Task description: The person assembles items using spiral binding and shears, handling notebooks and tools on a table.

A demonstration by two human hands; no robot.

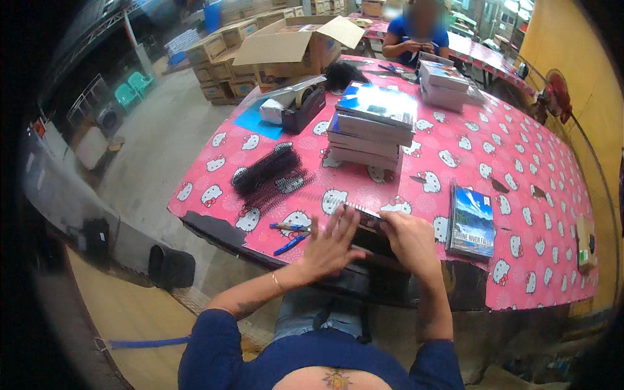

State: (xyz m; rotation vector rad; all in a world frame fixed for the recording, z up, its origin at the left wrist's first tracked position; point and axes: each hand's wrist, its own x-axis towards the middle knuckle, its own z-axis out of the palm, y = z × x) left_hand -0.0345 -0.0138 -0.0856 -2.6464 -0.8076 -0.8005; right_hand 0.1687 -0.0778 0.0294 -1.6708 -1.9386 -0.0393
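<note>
At the table's near edge is a dark notebook [372, 243], with pale page edges or binding along its far side. Spread fingers of my left hand [333, 246] lie flat against its left end. My right hand [413, 240] is closed on its right end, thumb toward the far edge. A thin spiral coil [322, 197] seems to stretch left from the notebook; it is faint and partly blurred. Two blue pens [290, 245] lie left of my left hand. Beyond them is a pile of black spiral coils [268, 174]. A spiral-bound notebook [471, 222] with a waterfall cover lies to the right.
A stack of notebooks [370, 133] stands mid-table, another stack [444, 84] farther back. A black tape dispenser [305, 110] sits on a blue sheet [257, 121]. An open cardboard box [286, 70] is at the far left. Across the table sits a person in blue [400, 29].
</note>
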